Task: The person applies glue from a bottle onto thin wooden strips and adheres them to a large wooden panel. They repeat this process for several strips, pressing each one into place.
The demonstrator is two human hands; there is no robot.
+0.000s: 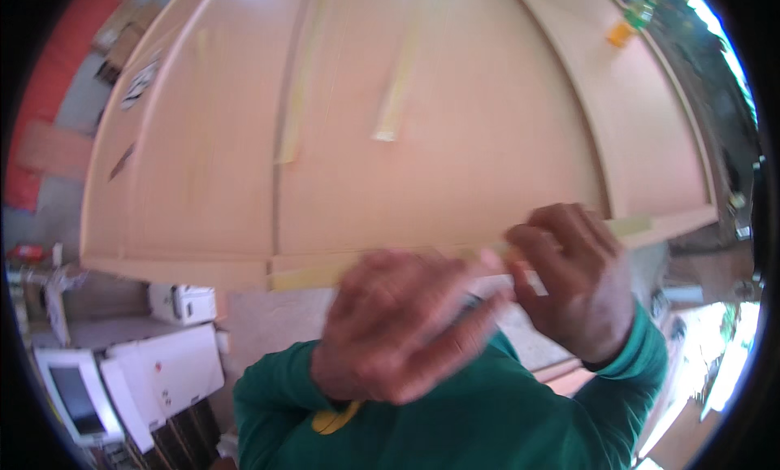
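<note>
A large tan panel [439, 183], cardboard or thin board, lies in front of me with seams and raised borders. Over its near edge, both hands are close together and blurred by motion. My left hand [402, 324] has its fingers pointing toward the right one; whether it grips anything cannot be made out. My right hand [573, 281] has curled fingers at the edge, with a small pale piece [536, 281] showing by the fingertips. Yellowish tape [304, 277] runs along this edge on the left, and another tape piece [631, 226] shows right of my right hand.
A loose-ended tape strip [393, 107] lies mid-panel, with another strip [294, 122] along the left seam. At the far right stands a green and orange bottle [631, 24]. White appliance-like boxes [173, 372] are at lower left. A red sheet [58, 74] covers floor at far left.
</note>
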